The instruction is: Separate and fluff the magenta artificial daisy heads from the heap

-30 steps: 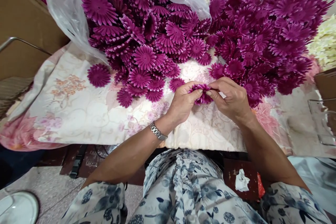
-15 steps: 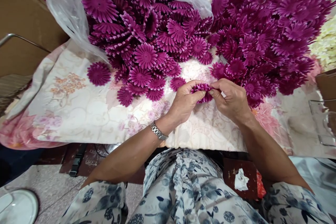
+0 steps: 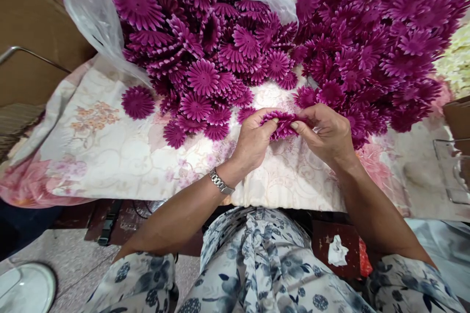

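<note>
Flower head: I am holding one purple flower head (image 3: 282, 124) between both hands, below and to the right of the plastic bag (image 3: 95, 14), just above the cloth (image 3: 110, 156).
Left hand: my left hand (image 3: 253, 139) is pinching the flower head's left edge, with the thumb pressing on the petals and the fingers curling behind. The watch (image 3: 221, 183) is sitting on that wrist.
Right hand: my right hand (image 3: 328, 134) is gripping the opposite edge in the same way, thumb on top. Neither hand is letting go.
Change: compared with a second ago, I am carrying the flower head a little further up the cloth, closer to the loose flowers (image 3: 205, 49) spilling from the bag. My thumbs are sitting slightly wider apart, so more of the petals is showing between them.
Meaning: as I judge it, I am working this one piece with my fingertips and it is not done, since it is lying in neither pile.
Around the bag: the spilled flowers are lying just below its mouth. A second heap (image 3: 378, 44) is rising well to the bag's right, and a single flower (image 3: 138, 101) is lying alone just under its lower edge.
</note>
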### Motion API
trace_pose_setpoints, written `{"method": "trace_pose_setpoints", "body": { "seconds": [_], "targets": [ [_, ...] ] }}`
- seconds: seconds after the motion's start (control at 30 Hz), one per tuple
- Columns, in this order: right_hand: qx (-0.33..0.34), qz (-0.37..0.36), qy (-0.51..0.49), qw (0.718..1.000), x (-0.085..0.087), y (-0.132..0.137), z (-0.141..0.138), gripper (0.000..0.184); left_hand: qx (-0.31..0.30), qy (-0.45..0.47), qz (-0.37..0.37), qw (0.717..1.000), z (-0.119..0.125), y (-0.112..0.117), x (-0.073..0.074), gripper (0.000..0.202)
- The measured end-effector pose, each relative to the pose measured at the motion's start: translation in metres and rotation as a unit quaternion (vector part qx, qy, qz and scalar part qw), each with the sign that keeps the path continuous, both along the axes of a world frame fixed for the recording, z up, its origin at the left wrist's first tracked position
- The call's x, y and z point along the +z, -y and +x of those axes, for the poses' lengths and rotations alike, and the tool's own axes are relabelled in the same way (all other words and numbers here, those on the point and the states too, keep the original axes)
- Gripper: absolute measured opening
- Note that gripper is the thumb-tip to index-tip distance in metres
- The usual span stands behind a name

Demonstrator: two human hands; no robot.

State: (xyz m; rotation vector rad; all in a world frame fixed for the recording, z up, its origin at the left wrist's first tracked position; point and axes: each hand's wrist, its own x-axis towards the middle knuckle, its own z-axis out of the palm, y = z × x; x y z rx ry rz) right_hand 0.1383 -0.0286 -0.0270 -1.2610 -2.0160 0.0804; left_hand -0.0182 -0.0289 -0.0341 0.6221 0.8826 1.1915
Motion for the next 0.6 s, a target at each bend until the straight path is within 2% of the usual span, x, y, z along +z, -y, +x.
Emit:
{"method": "trace_pose_setpoints", "body": {
  "seconds": [0.13,0.23,0.37,0.5,0.6],
  "targets": [
    [0.002,0.001,0.0,1.0,0.002,0.0,0.002,0.01,0.018,-0.015,0.007,1.0,0.001,0.001,0.0,0.015],
    [-0.005,0.002,-0.003,1.0,0.003,-0.001,0.004,0.005,0.019,-0.004,-0.018,1.0,0.001,0.001,0.002,0.013],
    [-0.025,-0.003,-0.007,1.0,0.012,-0.001,0.011,0.008,0.014,0.002,-0.032,0.999,0.0,0.001,0.006,0.012],
    [-0.104,-0.009,-0.041,0.994,0.03,0.001,0.037,0.013,0.017,-0.013,-0.022,1.0,-0.003,0.0,0.007,0.012],
    [-0.211,0.005,-0.019,0.977,0.044,0.003,0.069,0.03,0.018,-0.047,-0.033,0.998,-0.004,-0.002,0.007,0.015]
  ]
}}
